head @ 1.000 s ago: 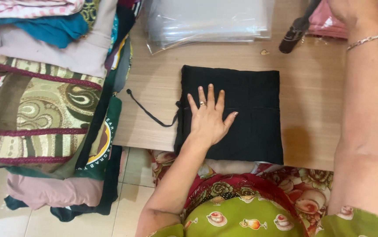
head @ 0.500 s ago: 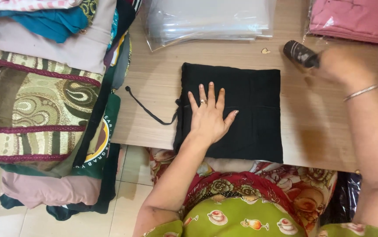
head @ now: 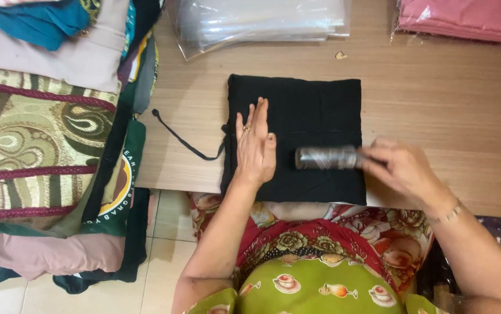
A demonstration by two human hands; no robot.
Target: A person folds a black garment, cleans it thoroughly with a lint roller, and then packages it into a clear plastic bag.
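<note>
Currently the lint roller (head: 327,157) lies across the lower middle of the folded black cloth (head: 308,116), roller head on the fabric. Its long axis runs left to right, nearly parallel to the near table (head: 448,110) edge; the head points toward the left hand, the handle toward the right. The handle end is hidden inside the right hand (head: 398,168), which is closed around it. That hand is slightly blurred.

The left hand (head: 254,148) rests flat on the cloth's left part, fingers together and extended away from the body, clamped on nothing, only pressing down. A ring shows on one finger.

Judgement on technique: the flat hand should pin the cloth so it does not bunch, and the roller should travel at right angles to its own axis, with even light pressure and overlapping passes. The gap between roller head and left hand is small; keeping the pinning hand just outside the rolled band looks sensible.

The cloth sits roughly square on the table, near edge at or slightly over the table edge. A black cord (head: 181,139) trails from its left side.

Further out: a stack of clear plastic bags (head: 262,20) beyond the cloth, folded pink fabric (head: 465,20) at far right, and piled patterned textiles (head: 35,139) to the left.
</note>
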